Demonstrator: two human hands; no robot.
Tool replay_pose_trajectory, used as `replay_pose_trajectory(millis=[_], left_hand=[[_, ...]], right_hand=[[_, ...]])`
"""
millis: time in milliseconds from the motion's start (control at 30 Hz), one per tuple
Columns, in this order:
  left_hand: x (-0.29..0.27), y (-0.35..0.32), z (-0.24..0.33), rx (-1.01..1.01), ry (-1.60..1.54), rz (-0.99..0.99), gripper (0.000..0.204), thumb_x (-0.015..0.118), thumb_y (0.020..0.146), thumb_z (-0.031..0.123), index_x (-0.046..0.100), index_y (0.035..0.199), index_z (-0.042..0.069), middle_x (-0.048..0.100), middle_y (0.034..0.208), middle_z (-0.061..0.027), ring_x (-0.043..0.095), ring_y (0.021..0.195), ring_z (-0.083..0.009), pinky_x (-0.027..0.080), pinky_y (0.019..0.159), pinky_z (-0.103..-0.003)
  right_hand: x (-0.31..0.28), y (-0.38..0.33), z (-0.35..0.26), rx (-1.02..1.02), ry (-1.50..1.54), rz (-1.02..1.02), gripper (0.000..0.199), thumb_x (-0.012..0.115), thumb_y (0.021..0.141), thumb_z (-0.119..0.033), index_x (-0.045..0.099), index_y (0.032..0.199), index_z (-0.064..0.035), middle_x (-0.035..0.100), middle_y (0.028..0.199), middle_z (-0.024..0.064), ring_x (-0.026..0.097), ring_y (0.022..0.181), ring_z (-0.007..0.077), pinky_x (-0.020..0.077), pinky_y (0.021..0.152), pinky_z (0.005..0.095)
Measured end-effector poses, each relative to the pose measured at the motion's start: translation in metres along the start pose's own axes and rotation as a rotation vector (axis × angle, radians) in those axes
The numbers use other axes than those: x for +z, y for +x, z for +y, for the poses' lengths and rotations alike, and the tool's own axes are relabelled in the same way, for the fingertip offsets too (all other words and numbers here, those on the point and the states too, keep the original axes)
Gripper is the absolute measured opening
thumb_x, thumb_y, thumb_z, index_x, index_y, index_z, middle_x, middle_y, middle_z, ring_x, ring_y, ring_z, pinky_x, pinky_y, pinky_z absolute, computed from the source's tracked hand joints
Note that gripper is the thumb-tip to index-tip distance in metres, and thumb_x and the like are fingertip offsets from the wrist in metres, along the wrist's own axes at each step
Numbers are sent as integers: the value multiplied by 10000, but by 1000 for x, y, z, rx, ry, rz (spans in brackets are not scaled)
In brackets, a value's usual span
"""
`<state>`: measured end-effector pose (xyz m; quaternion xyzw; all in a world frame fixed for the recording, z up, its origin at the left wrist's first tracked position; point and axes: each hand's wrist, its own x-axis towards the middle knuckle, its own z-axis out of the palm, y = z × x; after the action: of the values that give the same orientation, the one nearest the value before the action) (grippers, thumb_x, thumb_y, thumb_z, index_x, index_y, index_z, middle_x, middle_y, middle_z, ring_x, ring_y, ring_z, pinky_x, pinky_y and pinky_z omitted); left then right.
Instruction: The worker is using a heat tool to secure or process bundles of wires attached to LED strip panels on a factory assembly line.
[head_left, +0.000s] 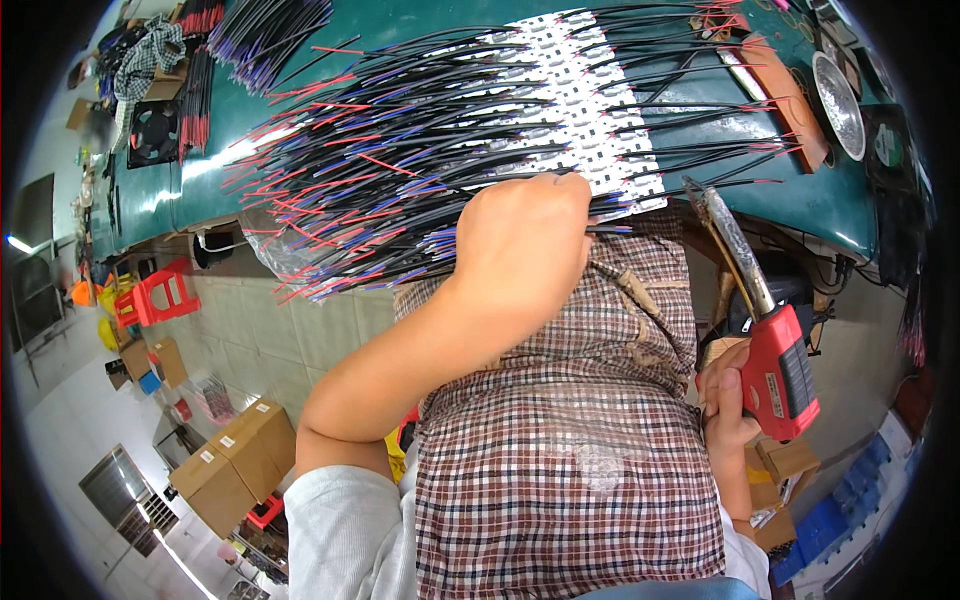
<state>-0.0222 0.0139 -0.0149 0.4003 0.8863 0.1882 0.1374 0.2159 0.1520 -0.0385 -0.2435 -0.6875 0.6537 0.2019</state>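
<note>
My left hand (pixel 525 240) is closed in a fist over the near end of a white circuit-board panel (pixel 585 100). Its fingertips are hidden, so what it grips cannot be made out; a wire end (pixel 612 229) pokes out just right of the fist. Rows of black wires (pixel 400 140) with red and blue tips fan out left from the panel, and more black wires run right. Low on the right, beside my checked apron (pixel 570 480), my right hand (pixel 728 395) is wrapped round a red soldering gun (pixel 785 370). Its metal tip points up toward the panel's near right corner.
The green table (pixel 400 30) carries bundled wires (pixel 265 45) at the far left and a small black fan (pixel 154 134). On the right lie a brown wooden bar (pixel 790 105) and a round metal dish (pixel 838 105). Boxes (pixel 235 450) and a red stool (pixel 165 293) stand on the floor.
</note>
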Motion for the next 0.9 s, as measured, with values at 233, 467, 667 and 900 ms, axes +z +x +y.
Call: replay_pose_trajectory(millis=[233, 467, 667, 900], left_hand=[[-38, 1, 25, 16, 130, 388, 215, 667, 716, 22, 619, 921, 62, 638, 825, -108, 643, 736, -285, 499, 638, -395], [37, 14, 46, 239, 148, -11, 297, 704, 672, 117, 649, 962, 83, 591, 742, -93, 621, 598, -250, 501, 521, -353], [41, 2, 47, 278, 455, 103, 520, 595, 733, 95, 601, 1247, 20, 551, 679, -65, 579, 528, -171, 463, 424, -287], [37, -8, 33, 206, 784, 143, 409, 583, 761, 97, 646, 1134, -59, 535, 619, -13, 528, 488, -110, 400, 362, -250]], right_hand=[[-6, 11, -2, -72, 148, 233, 152, 529, 931, -100, 503, 1017, 23, 461, 712, 50, 313, 411, 47, 292, 399, 209], [-10, 24, -8, -160, 222, 308, 134, 515, 935, -85, 464, 1011, 12, 447, 714, 45, 300, 420, 49, 311, 414, 219], [-16, 21, -3, -168, 252, 365, 120, 505, 931, -65, 457, 1015, 5, 454, 718, 52, 300, 418, 50, 314, 411, 214], [-17, 19, 9, -168, 326, 351, 189, 496, 926, -62, 520, 1080, 47, 459, 757, 50, 303, 431, 50, 294, 410, 206]])
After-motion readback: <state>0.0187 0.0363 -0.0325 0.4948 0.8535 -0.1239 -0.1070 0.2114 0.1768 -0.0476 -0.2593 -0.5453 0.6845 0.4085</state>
